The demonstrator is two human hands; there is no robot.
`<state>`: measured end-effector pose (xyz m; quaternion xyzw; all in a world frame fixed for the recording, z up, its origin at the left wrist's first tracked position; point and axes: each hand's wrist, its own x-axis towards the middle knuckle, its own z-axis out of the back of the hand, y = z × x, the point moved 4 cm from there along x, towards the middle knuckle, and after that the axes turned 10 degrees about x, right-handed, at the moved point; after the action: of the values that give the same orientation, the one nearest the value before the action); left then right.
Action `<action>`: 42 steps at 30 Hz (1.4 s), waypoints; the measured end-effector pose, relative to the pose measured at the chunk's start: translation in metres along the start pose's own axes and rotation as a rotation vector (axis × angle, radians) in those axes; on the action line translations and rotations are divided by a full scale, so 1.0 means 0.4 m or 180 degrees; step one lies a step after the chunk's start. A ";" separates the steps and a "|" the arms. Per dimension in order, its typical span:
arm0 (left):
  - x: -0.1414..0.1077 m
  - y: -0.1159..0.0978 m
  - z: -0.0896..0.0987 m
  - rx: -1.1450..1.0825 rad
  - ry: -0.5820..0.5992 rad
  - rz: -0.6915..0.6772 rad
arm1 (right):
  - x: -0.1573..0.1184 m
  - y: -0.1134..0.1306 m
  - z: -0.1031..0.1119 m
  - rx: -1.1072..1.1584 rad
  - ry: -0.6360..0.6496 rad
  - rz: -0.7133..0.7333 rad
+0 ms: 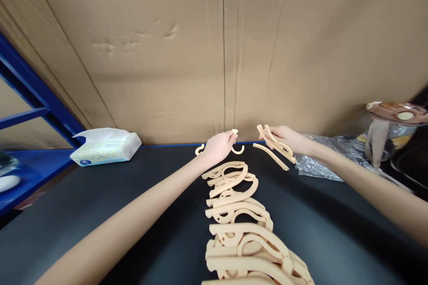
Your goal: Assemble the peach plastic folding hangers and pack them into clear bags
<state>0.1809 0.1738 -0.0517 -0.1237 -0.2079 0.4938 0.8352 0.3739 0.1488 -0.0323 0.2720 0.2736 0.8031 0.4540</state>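
My left hand [219,146] is closed in a pinch at the back of the table. A small beige plastic piece [235,131] pokes out at its fingertips; its full shape is hidden. One beige hook [199,149] shows at the left of this hand, and a second hook [238,149] curves out just under the fingers. Farther right, my right hand [284,137] grips beige hanger arms [280,146], held tilted above the tabletop. Beside them a single curved hanger arm [271,156] lies on the table. Toward me runs an overlapping row of beige folding hangers [247,236].
A tissue pack [105,147] sits at the back left, near a blue metal frame [36,93]. Crumpled clear plastic [321,160] and a drink bottle [384,136] stand at right. A cardboard wall [160,62] rises behind the black table [160,231].
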 end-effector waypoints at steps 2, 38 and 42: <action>0.015 0.025 -0.028 -0.0099 0.0162 0.0065 | 0.001 -0.007 -0.002 0.0652 -0.0272 -0.0117; -0.107 -0.007 0.066 -0.1495 0.0019 0.0479 | 0.011 0.048 -0.066 0.0359 -0.0822 -0.0378; -0.086 0.115 0.113 -0.1007 0.0031 0.0612 | -0.005 -0.026 0.023 0.0239 -0.1633 -0.0247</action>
<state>0.1093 0.1660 -0.0385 -0.2752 -0.2661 0.5319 0.7553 0.3872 0.1534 -0.0332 0.4728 0.1894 0.6791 0.5285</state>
